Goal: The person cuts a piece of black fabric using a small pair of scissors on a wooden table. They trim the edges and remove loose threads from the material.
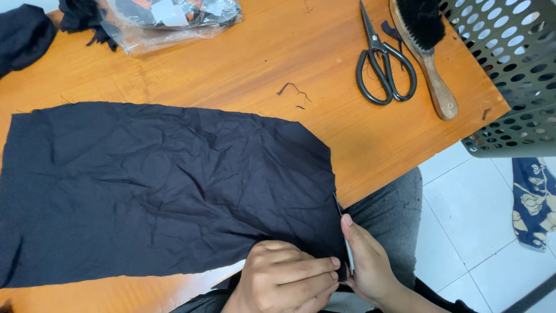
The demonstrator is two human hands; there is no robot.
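A large wrinkled piece of dark navy fabric (156, 185) lies spread over the orange wooden table (289, 64). My left hand (286, 278) pinches the fabric's near right corner at the table's front edge. My right hand (368, 264) is beside it, gripping a thin silvery blade-like tool (341, 223) that runs along the fabric's right edge. The tool's lower part is hidden in my fingers. My grey trouser leg (394, 208) shows below the table edge.
Black scissors (382, 64) and a wooden-handled brush (428, 52) lie at the table's far right. A grey perforated plastic basket (509, 75) stands beside them. A clear plastic bag with dark cloth (162, 17) sits at the back. Loose threads (294, 91) lie mid-table. Patterned blue cloth (533, 197) lies on the tiled floor.
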